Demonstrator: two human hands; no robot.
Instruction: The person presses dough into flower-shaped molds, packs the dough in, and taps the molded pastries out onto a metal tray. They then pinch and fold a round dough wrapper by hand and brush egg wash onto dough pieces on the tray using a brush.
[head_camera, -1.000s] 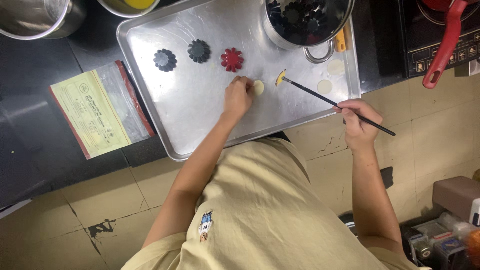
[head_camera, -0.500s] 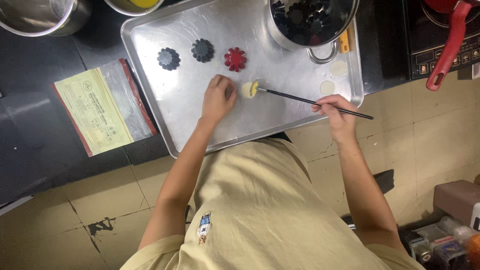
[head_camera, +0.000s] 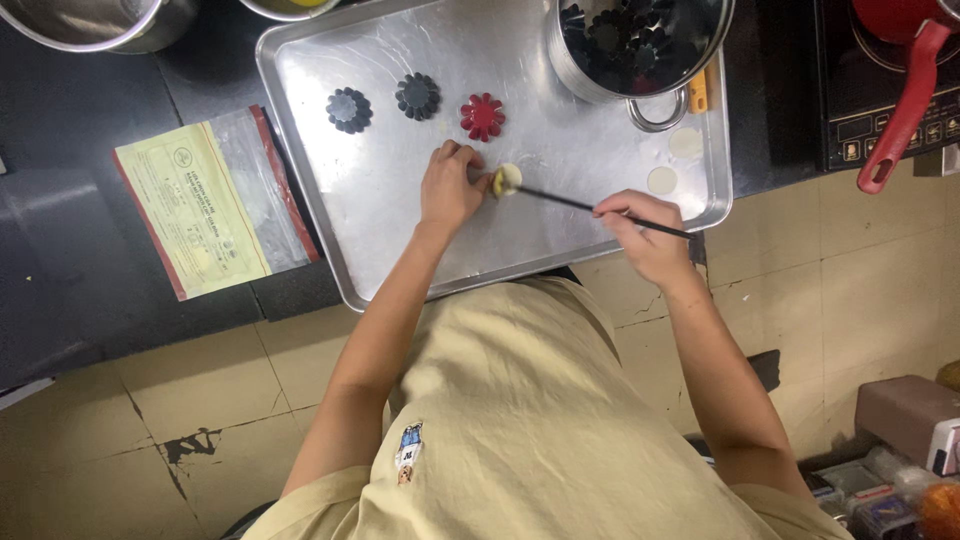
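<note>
On the steel tray (head_camera: 380, 230), a pale dough disc (head_camera: 508, 178) is pinched by the left hand (head_camera: 450, 188); at its 3 o'clock, a thin black stick (head_camera: 590, 206) is gripped in the closed right hand (head_camera: 650, 235), tip touching the disc; a red flower mould (head_camera: 483, 116) lies at 12 o'clock.

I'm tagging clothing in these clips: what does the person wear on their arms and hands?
Both arms are bare from above the elbow down; the left hand and right hand wear no gloves, rings or watch that I can see. Short sleeves of a pale beige T-shirt cover the shoulders.
</note>
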